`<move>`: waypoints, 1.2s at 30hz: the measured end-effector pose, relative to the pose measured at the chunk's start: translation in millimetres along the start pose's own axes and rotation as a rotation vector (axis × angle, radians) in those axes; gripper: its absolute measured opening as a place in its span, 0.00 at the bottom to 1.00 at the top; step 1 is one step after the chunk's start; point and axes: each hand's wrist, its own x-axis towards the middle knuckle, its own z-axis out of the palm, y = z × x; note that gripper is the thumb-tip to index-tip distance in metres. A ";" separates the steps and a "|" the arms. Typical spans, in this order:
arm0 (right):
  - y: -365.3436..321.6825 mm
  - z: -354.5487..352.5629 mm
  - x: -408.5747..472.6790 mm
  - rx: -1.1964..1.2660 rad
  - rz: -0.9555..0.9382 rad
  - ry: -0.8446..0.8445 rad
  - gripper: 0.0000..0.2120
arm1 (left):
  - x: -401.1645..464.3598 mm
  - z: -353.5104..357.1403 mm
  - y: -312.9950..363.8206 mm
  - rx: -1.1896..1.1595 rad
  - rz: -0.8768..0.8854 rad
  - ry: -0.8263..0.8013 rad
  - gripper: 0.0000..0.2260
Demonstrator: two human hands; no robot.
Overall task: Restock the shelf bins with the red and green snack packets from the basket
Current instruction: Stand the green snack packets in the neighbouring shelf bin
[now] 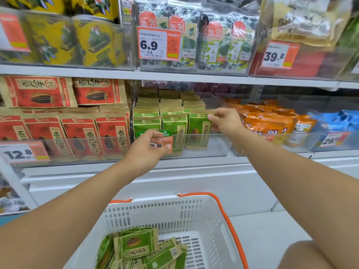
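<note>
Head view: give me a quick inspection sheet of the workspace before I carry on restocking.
Surface: clear shelf bin holds rows of upright green packets.
Job's things: front-right green packet pinched at its top corner; more loose green packets lie in the white basket; red packets fill the bin to the left.
Clutter: price tag on the bin front.
Hands: right hand pinches the packet; left hand curls at the bin's front edge.
Cables: nothing seen.
Surroundings: orange packets to the right; seaweed packs above.
</note>
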 end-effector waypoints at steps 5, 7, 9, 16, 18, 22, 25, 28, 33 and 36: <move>0.5 12.2 9.9 0.085 0.046 -0.011 0.03 | 3.4 -4.4 -9.1 0.018 -0.027 -0.035 0.16; 0.6 14.9 9.3 0.092 0.048 -0.004 0.05 | 5.3 -6.1 -11.8 0.023 -0.032 -0.044 0.15; -0.2 14.3 6.6 0.126 0.062 0.005 0.04 | 7.0 -6.8 -13.7 0.036 -0.034 -0.050 0.15; 2.5 11.4 4.9 0.106 0.085 0.017 0.05 | 6.9 -7.6 -12.7 0.043 -0.035 -0.051 0.15; 2.7 9.9 3.5 0.084 0.086 0.019 0.11 | 6.4 -8.0 -12.7 0.045 -0.038 -0.055 0.15; 0.9 6.6 -3.3 0.003 0.069 0.098 0.18 | 5.4 -9.1 -11.5 0.052 -0.035 -0.060 0.16; -1.2 4.3 -13.4 -0.106 0.039 0.215 0.19 | 5.6 -9.7 -14.5 0.070 -0.048 -0.075 0.17; -2.0 4.3 -20.0 -0.144 0.031 0.183 0.21 | 4.8 -11.1 -20.7 0.106 -0.059 -0.130 0.17; -1.9 5.3 -27.0 -0.183 -0.006 0.213 0.18 | 4.5 -16.1 -23.5 0.119 -0.059 -0.162 0.17; -6.1 11.3 -39.9 -0.192 -0.135 0.148 0.20 | 0.3 -20.0 -26.7 0.213 -0.044 -0.260 0.16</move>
